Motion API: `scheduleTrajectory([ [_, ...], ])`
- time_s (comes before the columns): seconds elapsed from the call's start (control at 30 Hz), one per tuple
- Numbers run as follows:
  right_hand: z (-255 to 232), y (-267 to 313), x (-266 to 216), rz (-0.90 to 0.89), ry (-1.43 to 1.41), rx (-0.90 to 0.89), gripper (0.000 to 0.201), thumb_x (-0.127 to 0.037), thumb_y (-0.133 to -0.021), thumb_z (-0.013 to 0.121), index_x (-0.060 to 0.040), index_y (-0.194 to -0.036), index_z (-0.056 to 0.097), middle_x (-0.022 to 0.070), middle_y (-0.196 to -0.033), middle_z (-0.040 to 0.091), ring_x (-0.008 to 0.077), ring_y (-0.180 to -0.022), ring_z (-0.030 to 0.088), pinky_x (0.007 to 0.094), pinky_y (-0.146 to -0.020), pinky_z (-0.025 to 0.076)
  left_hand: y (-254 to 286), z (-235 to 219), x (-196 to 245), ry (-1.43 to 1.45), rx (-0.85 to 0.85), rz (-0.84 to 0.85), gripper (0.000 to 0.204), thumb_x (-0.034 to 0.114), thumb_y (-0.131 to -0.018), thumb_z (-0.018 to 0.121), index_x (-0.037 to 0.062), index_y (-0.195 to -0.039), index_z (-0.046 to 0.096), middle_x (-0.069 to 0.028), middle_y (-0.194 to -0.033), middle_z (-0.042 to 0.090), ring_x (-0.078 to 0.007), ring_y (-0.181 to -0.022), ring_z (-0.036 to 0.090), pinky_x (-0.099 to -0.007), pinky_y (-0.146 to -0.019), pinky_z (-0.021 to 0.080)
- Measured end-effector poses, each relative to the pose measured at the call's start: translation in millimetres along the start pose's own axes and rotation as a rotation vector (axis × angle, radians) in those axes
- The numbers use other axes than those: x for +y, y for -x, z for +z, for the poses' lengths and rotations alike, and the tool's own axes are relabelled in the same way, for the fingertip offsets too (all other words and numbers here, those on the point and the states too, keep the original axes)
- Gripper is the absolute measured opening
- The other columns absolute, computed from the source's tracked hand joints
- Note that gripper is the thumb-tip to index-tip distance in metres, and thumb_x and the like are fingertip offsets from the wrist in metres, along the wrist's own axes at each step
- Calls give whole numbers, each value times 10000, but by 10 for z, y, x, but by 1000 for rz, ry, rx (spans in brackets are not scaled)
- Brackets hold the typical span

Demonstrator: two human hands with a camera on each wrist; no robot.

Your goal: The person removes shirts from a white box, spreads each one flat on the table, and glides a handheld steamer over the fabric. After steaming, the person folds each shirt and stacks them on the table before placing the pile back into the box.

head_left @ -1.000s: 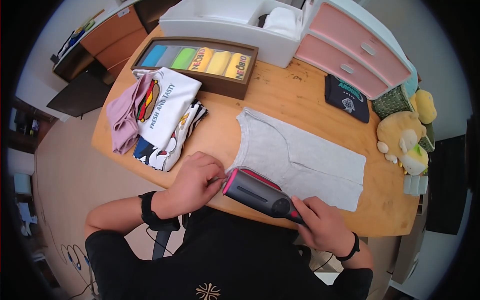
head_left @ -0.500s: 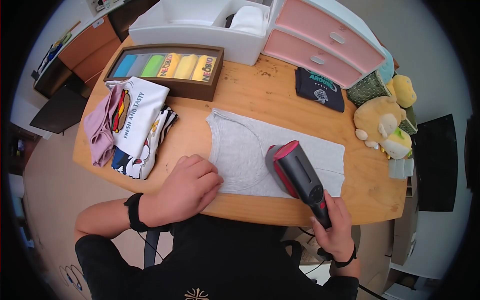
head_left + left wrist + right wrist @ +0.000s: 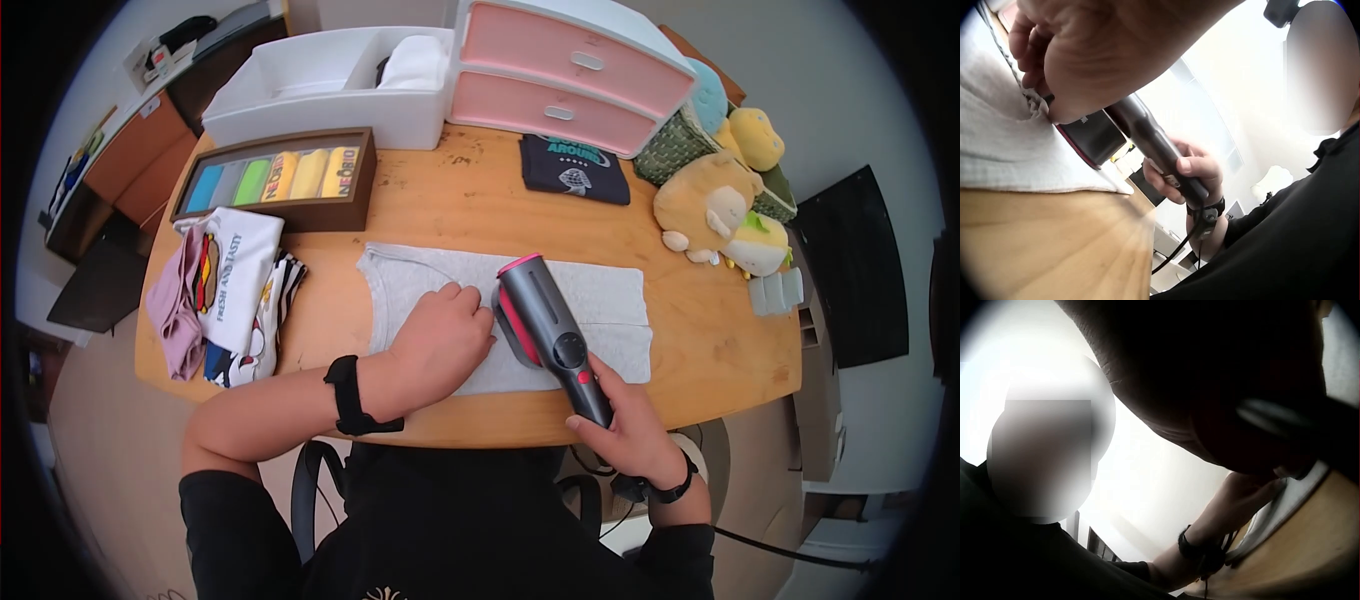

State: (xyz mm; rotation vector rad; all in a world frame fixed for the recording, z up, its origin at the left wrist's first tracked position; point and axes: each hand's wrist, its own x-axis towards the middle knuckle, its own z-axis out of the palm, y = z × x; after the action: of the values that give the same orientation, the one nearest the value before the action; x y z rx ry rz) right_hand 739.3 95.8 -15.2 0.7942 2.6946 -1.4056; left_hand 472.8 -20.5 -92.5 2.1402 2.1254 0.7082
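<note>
A folded light grey shirt (image 3: 605,298) lies flat on the wooden table in front of the person. My right hand (image 3: 635,425) grips the handle of a dark grey handheld garment steamer (image 3: 540,310) with pink trim. Its head stands over the middle of the shirt, plate facing left. Just left of the plate, my left hand (image 3: 440,340) reaches over the shirt's neckline part. In the left wrist view its fingertips pinch a small bunched fold of the cloth (image 3: 1036,109), close to the steamer head. The right wrist view is mostly dark, with the right hand filling its top.
Folded clothes (image 3: 235,290) are stacked at the left, below a brown box (image 3: 320,215) of rolled coloured cloths. Behind stand a white bin (image 3: 330,120) and a pink drawer unit (image 3: 560,75). A folded navy shirt (image 3: 580,180) and plush toys (image 3: 705,205) sit at right. A cord (image 3: 790,550) trails rightward.
My left hand has moved from the shirt's left edge onto its middle. The steamer swung from the front left corner to the shirt's middle, its head now turned upward. The head view has shifted.
</note>
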Motion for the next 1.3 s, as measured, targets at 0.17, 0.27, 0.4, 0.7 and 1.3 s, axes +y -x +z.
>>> scheduleTrajectory([
  [0.17, 118, 198, 13, -77, 64, 29, 877, -185, -932, 751, 59, -1636, 288, 279, -1063, 683, 478, -916, 701, 463, -813, 559, -30, 56, -62, 121, 52, -53, 141, 94, -855, 772, 10, -921, 678, -169, -904, 629, -384, -893, 623, -479, -799, 533],
  [0.27, 183, 228, 19, -59, 71, 28, 884, -185, -942, 750, 65, -1639, 268, 294, -1153, 677, 498, -992, 684, 487, -864, 558, -23, 34, -65, 207, 53, -82, 127, 70, -868, 753, 0, -937, 674, -190, -910, 643, -408, -892, 636, -494, -790, 539],
  [0.4, 225, 290, 100, -140, 63, 53, 896, -189, -949, 751, 55, -1646, 244, 288, -1162, 667, 506, -1013, 669, 509, -873, 549, -36, -26, -37, 232, -29, -153, 127, 66, -877, 721, -10, -958, 660, -203, -889, 649, -417, -884, 644, -519, -792, 545],
  [0.7, 220, 287, 178, -96, 12, 62, 885, -199, -949, 746, 29, -1654, 261, 290, -1196, 669, 492, -1046, 678, 492, -895, 558, -79, 33, 7, 149, 2, -103, 123, 57, -877, 709, -4, -932, 617, -223, -842, 634, -427, -826, 633, -523, -746, 527],
  [1.3, -305, 755, 498, 115, 120, 458, 665, -97, -915, 744, 57, -1518, 511, 277, -1040, 691, 457, -947, 705, 448, -865, 564, -77, 17, 39, 68, -44, -121, 146, 5, -854, 716, 0, -978, 638, -215, -883, 655, -421, -848, 639, -511, -756, 531],
])
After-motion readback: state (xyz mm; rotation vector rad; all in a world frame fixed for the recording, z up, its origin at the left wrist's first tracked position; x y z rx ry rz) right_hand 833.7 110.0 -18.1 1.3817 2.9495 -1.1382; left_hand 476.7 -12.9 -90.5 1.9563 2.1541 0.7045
